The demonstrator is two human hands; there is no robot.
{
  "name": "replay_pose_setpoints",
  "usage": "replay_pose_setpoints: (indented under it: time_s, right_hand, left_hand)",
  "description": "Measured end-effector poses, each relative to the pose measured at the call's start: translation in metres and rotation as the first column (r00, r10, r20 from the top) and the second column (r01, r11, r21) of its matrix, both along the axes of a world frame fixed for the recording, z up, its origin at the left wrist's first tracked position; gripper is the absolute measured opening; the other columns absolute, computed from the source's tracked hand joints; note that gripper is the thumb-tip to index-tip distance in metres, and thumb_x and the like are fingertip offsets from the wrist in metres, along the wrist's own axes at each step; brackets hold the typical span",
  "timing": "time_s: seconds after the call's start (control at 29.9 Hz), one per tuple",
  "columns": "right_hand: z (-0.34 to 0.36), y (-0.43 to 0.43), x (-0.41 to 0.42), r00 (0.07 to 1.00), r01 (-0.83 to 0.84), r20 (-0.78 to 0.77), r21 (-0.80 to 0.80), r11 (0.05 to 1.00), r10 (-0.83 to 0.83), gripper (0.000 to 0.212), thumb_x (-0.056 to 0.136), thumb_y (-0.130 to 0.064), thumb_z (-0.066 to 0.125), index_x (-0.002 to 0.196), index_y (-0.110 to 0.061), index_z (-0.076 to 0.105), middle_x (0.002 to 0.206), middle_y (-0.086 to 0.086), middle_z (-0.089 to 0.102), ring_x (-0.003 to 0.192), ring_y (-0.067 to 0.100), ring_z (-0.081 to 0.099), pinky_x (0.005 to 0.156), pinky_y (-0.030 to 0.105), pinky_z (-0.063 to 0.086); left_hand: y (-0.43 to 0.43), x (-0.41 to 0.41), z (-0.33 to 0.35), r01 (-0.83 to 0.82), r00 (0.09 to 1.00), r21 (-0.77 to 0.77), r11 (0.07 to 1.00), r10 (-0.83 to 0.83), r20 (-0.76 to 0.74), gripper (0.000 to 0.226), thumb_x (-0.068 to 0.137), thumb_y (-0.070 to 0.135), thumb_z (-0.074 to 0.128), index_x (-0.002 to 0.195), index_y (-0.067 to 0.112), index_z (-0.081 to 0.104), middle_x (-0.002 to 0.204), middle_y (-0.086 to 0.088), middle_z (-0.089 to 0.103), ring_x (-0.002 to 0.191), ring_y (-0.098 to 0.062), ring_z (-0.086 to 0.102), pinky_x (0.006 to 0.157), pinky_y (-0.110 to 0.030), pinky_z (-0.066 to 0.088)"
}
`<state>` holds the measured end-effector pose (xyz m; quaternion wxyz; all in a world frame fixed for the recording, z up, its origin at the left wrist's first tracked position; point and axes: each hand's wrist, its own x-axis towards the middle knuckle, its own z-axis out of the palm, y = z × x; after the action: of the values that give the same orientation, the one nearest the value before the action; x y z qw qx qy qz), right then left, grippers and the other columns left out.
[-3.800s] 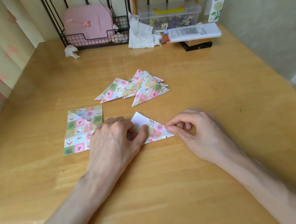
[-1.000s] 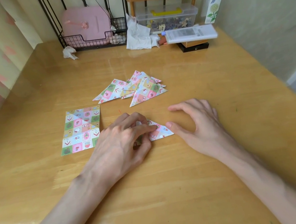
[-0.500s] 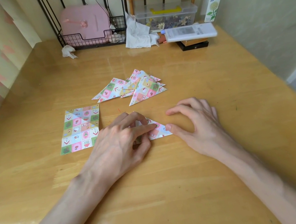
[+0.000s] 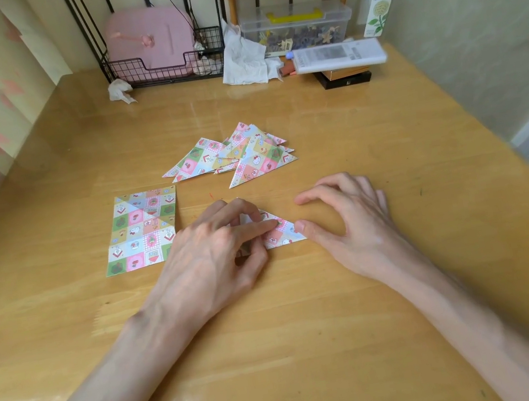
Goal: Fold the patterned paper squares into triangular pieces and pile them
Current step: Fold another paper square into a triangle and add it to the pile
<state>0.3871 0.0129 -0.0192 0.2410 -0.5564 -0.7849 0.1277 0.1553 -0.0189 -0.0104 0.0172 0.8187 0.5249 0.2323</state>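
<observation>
A small folded patterned triangle [image 4: 280, 234] lies flat on the wooden table [image 4: 309, 314] in front of me. My left hand [image 4: 217, 259] covers its left part, and the straight index finger presses along its top. My right hand [image 4: 353, 221] rests beside the triangle's right tip; the thumb touches that tip and the other fingers arch loosely above the table. A loose pile of folded triangles [image 4: 235, 154] sits just beyond. An unfolded stack of patterned squares [image 4: 141, 230] lies to the left of my left hand.
Along the back edge stand a black wire rack with a pink case [image 4: 149, 40], crumpled tissues [image 4: 244, 58], a clear box [image 4: 296, 27] under a small wooden shelf, and a white box on a dark one [image 4: 337, 57]. A wall runs along the right.
The white flap seen standing up earlier is now pressed flat under my left index finger. My right hand has let go of its pinch on the tip and spread beside it.
</observation>
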Motion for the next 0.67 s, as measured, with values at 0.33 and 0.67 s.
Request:
replay_pose_setpoints:
  time_s: [0.33, 0.67]
  right_hand:
    - [0.003, -0.001, -0.004, 0.999, 0.011, 0.03, -0.036, 0.999, -0.01, 0.032, 0.092, -0.052, 0.065, 0.123, -0.045, 0.062, 0.126, -0.018, 0.042, 0.125, 0.007, 0.032, 0.09, 0.025, 0.016]
    - [0.004, -0.001, -0.004, 1.0, 0.012, 0.019, -0.046, 0.999, -0.011, 0.032, 0.092, -0.053, 0.064, 0.123, -0.046, 0.062, 0.124, -0.018, 0.042, 0.126, 0.007, 0.033, 0.092, 0.024, 0.017]
  left_hand:
    - [0.003, 0.01, -0.009, -0.11, 0.977, -0.037, 0.993, 0.115, 0.181, 0.028, 0.093, 0.063, 0.06, 0.099, 0.044, 0.079, 0.102, 0.023, 0.058, 0.088, -0.008, 0.055, 0.067, -0.038, 0.054]
    - [0.006, 0.012, -0.009, -0.139, 0.954, -0.101, 0.985, 0.161, 0.254, 0.021, 0.083, 0.055, 0.074, 0.098, 0.042, 0.079, 0.102, 0.022, 0.061, 0.092, -0.008, 0.057, 0.081, -0.028, 0.047]
